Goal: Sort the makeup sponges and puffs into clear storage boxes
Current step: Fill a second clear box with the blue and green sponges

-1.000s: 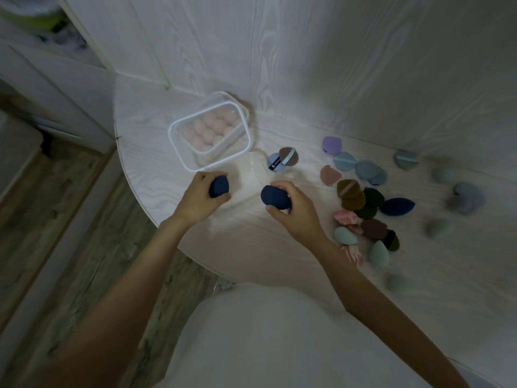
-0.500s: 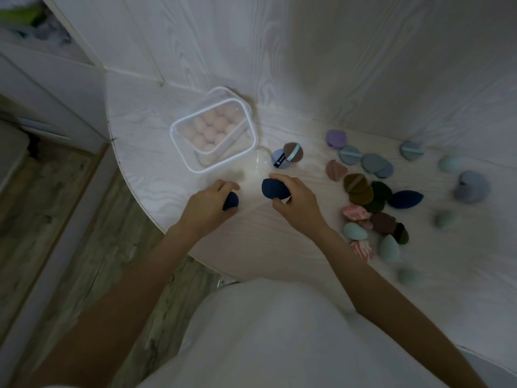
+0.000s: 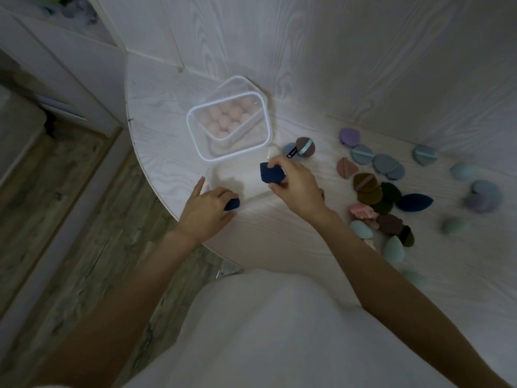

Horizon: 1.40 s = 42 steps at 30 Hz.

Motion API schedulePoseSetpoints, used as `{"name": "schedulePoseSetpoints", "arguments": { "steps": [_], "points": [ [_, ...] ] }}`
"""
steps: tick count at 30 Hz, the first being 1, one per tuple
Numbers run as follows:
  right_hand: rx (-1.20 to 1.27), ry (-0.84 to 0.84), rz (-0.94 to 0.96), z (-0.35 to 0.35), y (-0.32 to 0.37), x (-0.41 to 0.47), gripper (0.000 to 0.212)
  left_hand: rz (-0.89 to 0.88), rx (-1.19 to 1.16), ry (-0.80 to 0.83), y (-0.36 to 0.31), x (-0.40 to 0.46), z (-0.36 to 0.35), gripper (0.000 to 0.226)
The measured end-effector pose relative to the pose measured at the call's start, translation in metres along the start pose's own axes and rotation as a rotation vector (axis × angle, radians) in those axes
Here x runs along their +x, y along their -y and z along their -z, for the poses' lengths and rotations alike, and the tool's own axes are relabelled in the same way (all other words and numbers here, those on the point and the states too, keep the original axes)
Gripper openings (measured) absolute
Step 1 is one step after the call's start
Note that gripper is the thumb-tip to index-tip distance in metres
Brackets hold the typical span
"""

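Over on the left we've got the wood floor [image 3: 70, 208] and then the rounded edge of the white table [image 3: 167, 88]. Our left hand [image 3: 205, 211] sits near that edge, curled around a dark blue sponge [image 3: 232, 204] that pokes out on the thumb side, with the index finger stretched flat on the tabletop. Behind it stands the clear box [image 3: 228, 126], packed with a smaller clear box of pale pink puffs [image 3: 226, 116]. Our right hand [image 3: 298, 187] is just in front of the box, pinching a second dark blue sponge [image 3: 270, 173] between thumb and fingers, held a bit above the table. Just past those knuckles lie a brown puff with a light blue strap [image 3: 305, 147] and a blue one half under it. Further right is the loose pile [image 3: 375, 191]: purple, grey-blue, olive, dark green and pink pieces, plus one more navy sponge [image 3: 414, 202], and a few blurry teal ones well apart at the far right.
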State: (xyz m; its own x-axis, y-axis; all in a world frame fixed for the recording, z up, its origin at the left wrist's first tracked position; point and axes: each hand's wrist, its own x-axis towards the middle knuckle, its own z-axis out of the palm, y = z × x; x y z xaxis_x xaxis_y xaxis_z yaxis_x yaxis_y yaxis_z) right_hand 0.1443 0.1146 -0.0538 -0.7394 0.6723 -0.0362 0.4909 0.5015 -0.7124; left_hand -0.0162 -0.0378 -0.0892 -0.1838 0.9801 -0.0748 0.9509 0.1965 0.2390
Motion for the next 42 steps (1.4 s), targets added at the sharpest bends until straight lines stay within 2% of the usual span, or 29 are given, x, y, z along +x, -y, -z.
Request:
{"name": "schedulePoseSetpoints", "arguments": {
  "steps": [3,6,8,12,14,18,25,27,30,32,34,38,40,42],
  "points": [
    [-0.111,0.177,0.076,-0.011,0.0,0.014,0.029,0.021,-0.061,0.007,-0.004,0.003,-0.002,0.033],
    [-0.431,0.333,0.076,-0.024,0.003,0.027,0.031,0.057,-0.082,0.023,-0.011,0.007,-0.004,0.033],
    [-0.456,0.327,-0.005,-0.03,0.008,0.032,0.036,0.064,-0.079,0.006,-0.012,0.009,-0.005,0.033],
    [-0.252,0.325,-0.185,-0.038,0.013,0.036,0.036,0.103,-0.106,0.003,-0.011,0.012,-0.002,0.035],
    [-0.266,0.333,-0.152,-0.042,0.015,0.034,0.031,0.116,-0.114,0.021,-0.009,0.012,-0.002,0.036],
    [-0.448,0.264,-0.038,-0.046,0.013,0.03,0.029,0.12,-0.142,0.046,-0.005,0.013,-0.002,0.037],
    [-0.375,0.234,-0.06,-0.041,0.015,0.031,0.031,0.14,-0.115,0.085,-0.009,0.009,0.002,0.053],
    [-0.335,0.213,-0.014,-0.03,0.018,0.024,0.031,0.167,-0.102,-0.006,-0.017,0.008,0.01,0.054],
    [-0.229,0.116,0.077,-0.002,0.014,-0.001,0.027,0.184,-0.223,-0.299,-0.044,0.006,0.028,0.045],
    [-0.201,0.003,0.071,0.02,0.002,-0.03,0.023,0.07,-0.365,-0.462,-0.07,0.01,0.036,0.03],
    [-0.204,-0.135,0.005,0.042,-0.022,-0.067,0.02,-0.131,-0.458,-0.497,-0.101,0.021,0.033,0.022],
    [-0.248,-0.285,-0.373,0.075,-0.077,-0.145,0.021,-0.462,-0.413,-0.21,-0.156,0.054,-0.004,0.023],
    [-0.267,-0.321,-0.563,0.089,-0.103,-0.182,0.022,-0.544,-0.368,-0.059,-0.188,0.068,-0.023,0.027],
    [-0.251,-0.335,-0.689,0.095,-0.122,-0.207,0.023,-0.546,-0.307,0.047,-0.214,0.077,-0.038,0.034]
  ]
}}
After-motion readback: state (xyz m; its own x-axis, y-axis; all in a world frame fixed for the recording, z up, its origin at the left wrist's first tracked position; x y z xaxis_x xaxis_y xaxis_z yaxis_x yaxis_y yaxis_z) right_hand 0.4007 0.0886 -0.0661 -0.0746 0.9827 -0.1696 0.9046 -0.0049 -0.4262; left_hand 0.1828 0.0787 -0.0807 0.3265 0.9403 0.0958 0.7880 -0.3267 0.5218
